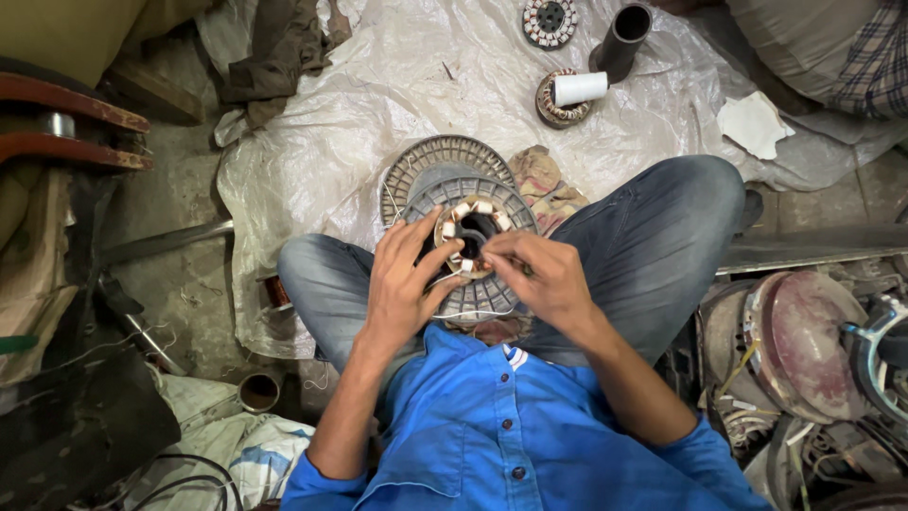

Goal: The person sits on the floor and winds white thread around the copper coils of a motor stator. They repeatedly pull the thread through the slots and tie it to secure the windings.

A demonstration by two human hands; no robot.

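I see the left hand and right hand pinching the coiled stator on the lap, both grips narrow. Beyond: white roll, dark pipe, plastic sheet.

Counts, placed vs the plastic sheet: 2 hands at its near edge, left hand & right hand. 3 stators: 1 stator under the hands, 2 at far end. 1 white roll, 1 dark tube, 1 paper scrap on right part.
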